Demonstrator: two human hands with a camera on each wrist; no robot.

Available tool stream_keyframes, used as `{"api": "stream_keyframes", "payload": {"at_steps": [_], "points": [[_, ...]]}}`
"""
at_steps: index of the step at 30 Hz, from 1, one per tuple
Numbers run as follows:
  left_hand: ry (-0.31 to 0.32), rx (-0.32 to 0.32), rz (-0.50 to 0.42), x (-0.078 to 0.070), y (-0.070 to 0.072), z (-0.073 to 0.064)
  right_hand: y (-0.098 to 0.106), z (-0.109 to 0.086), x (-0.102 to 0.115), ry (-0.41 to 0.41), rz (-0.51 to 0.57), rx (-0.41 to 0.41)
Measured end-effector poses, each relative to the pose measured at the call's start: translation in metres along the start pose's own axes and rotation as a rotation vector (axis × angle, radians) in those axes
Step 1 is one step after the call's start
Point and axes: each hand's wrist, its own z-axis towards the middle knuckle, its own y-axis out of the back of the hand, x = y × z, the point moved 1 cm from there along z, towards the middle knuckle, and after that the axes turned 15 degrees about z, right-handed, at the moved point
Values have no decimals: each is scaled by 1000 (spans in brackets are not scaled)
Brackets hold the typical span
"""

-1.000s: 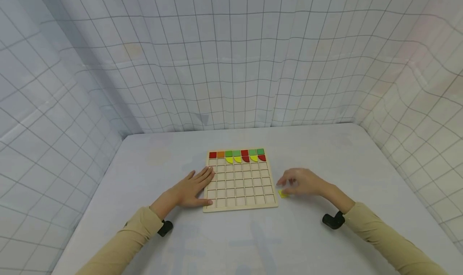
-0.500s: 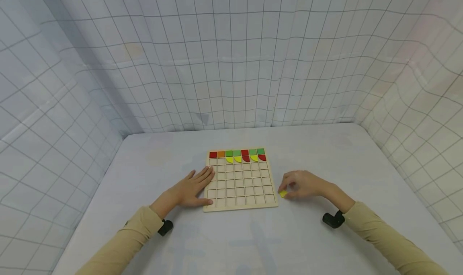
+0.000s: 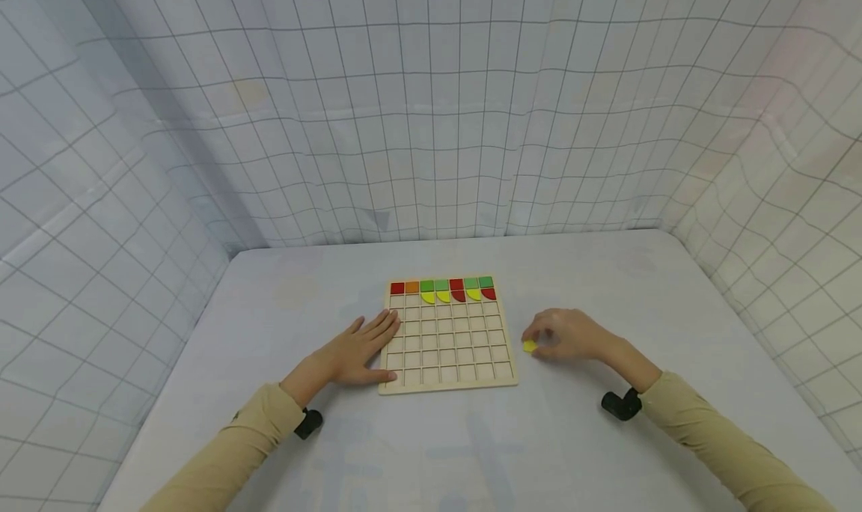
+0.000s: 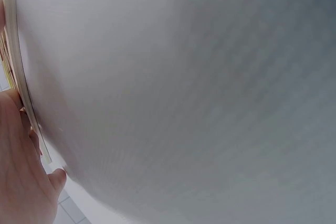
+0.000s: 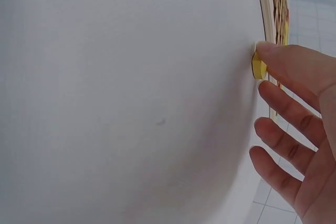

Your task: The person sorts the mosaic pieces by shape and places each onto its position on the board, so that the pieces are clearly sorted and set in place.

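A wooden grid board (image 3: pixel 447 355) lies on the white table. Its top row holds red, orange and green square tiles; below them sit several yellow and red quarter-circle tiles (image 3: pixel 443 297). My left hand (image 3: pixel 357 352) rests with spread, straight fingers on the board's left edge; the left wrist view shows the palm (image 4: pixel 23 166) beside the board's side. Just right of the board, my right hand (image 3: pixel 564 335) pinches a small yellow tile (image 3: pixel 530 346) between thumb and index finger. In the right wrist view the yellow tile (image 5: pixel 258 66) is seen edge-on, the other fingers loosely bent.
A white cloth-covered table (image 3: pixel 404 452) surrounds the board. White curtains with a grid pattern (image 3: pixel 431 123) stand behind and at both sides. Black wrist cameras (image 3: pixel 621 405) are worn under the sleeves' cuffs.
My right hand has closed thumb and index finger on the yellow tile at the board's right and shifted it slightly away from me. My left hand has stayed in place.
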Motion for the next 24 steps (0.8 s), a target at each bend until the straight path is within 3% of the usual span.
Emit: {"api": "stream_keyframes", "payload": {"at_steps": [17,24], "points": [[7,7,-1,0,1,0,11,-9,-5,-35,-43,-22],[4,8,-2,0,1,0,10,-9,-7,-35,-12,-1]]}}
